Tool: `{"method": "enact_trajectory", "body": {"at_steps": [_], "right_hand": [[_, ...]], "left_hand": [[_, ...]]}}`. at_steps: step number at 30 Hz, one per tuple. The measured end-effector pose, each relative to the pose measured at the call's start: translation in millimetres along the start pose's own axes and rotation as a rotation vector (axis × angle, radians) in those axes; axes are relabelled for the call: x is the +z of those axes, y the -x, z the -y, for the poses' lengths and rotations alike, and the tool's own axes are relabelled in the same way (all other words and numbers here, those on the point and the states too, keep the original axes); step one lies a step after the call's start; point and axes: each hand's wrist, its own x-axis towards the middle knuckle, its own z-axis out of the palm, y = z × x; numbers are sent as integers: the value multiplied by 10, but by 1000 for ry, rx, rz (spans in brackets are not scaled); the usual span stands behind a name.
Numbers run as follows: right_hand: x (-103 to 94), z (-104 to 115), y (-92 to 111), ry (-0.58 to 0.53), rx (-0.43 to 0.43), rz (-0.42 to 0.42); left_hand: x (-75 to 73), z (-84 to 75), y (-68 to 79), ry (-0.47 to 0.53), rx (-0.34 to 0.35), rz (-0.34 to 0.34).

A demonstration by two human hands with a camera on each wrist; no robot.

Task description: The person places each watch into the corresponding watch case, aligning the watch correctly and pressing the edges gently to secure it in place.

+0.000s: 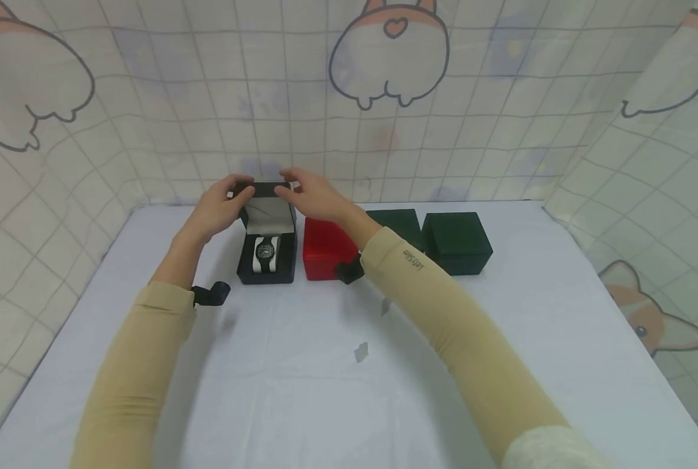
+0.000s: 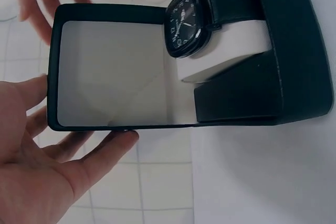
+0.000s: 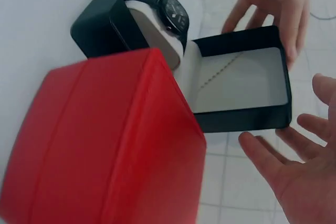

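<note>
A dark green watch box (image 1: 266, 273) stands at the far left with its lid (image 2: 110, 72) raised. Inside, a black wristwatch (image 1: 264, 251) is wrapped round a white cushion (image 2: 231, 51). My left hand (image 1: 218, 207) is at the lid's upper left corner, fingertips right at its edge and some fingers hidden behind the lid. Across from it, my right hand (image 1: 316, 195) is spread by the upper right corner, its thumb close to the lid's side. The pale lining of the lid faces me.
A red box (image 1: 325, 251) stands right beside the watch box, under my right forearm. Two closed green boxes, one (image 1: 395, 225) partly behind my sleeve and the other (image 1: 457, 241) farther right, continue the row. A tile-patterned curtain (image 1: 302, 130) hangs behind the white table (image 1: 302, 404).
</note>
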Motion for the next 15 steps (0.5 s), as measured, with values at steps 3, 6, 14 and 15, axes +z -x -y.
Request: {"method": "enact_trajectory", "body": {"at_steps": [3, 6, 14, 15], "right_hand": [[65, -11, -47, 15, 20, 0], [118, -19, -66, 29, 37, 3], [158, -25, -92, 1, 58, -12], [157, -24, -96, -2, 63, -11]], "left_hand": [[-11, -9, -6, 16, 2, 13], [-18, -27, -4, 28, -3, 27], [-86, -62, -36, 49, -19, 140], [-99, -66, -41, 41, -20, 154]]}}
